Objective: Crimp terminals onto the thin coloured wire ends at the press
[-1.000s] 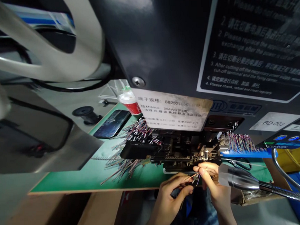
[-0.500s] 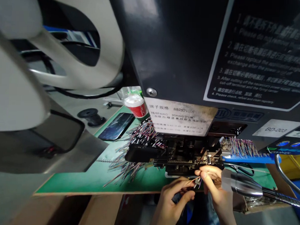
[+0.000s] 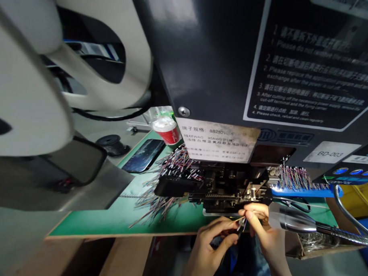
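Just in front of the crimping machine [image 3: 230, 196], my two hands are close together over the table's near edge. Fine coloured wires [image 3: 242, 223], with a pale grey bit among them, run between the fingers. My right hand [image 3: 263, 227] pinches the wires between thumb and fingertips. From the left, my left hand [image 3: 212, 243] is curled round them with its fingertips at the orange wire; its other fingers are partly hidden. A metal lamp head on a gooseneck [image 3: 294, 218] covers part of my right hand.
Bundles of cut wires [image 3: 170, 186] lie left of the machine, beside a phone [image 3: 143, 154] and a red cup [image 3: 168, 131]. More wires rest in a blue tray [image 3: 309, 190] at right, near scissors [image 3: 296, 203]. A cardboard box [image 3: 316, 243] stands below.
The view has shifted slightly, so the machine appears a little further left. Both hands keep nearly the same place, and the wires between them have turned slightly.
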The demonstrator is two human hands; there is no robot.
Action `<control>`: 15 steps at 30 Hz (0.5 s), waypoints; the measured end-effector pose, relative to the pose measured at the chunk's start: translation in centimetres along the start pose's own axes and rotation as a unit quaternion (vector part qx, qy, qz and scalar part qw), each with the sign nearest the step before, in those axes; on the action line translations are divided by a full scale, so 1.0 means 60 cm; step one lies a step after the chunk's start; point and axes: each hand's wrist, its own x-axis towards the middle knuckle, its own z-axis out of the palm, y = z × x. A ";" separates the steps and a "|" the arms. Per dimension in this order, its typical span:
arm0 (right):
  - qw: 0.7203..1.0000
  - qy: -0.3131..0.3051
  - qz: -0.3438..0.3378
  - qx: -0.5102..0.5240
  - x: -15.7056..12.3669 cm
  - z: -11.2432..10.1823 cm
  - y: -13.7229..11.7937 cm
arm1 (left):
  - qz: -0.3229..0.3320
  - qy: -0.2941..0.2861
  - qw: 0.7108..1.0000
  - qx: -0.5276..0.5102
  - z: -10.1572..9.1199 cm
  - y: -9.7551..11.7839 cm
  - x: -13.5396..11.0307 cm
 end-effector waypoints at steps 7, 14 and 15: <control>0.990 -0.031 -0.022 0.136 -0.064 -0.026 0.041 | -0.037 -0.061 0.997 -0.042 0.006 -0.001 -0.031; 0.991 -0.018 0.066 0.111 -0.116 -0.065 0.089 | -0.057 -0.050 0.994 -0.083 0.066 -0.019 -0.048; 0.994 0.000 0.056 0.094 -0.118 -0.073 0.095 | -0.058 -0.058 0.992 -0.092 0.073 -0.022 -0.049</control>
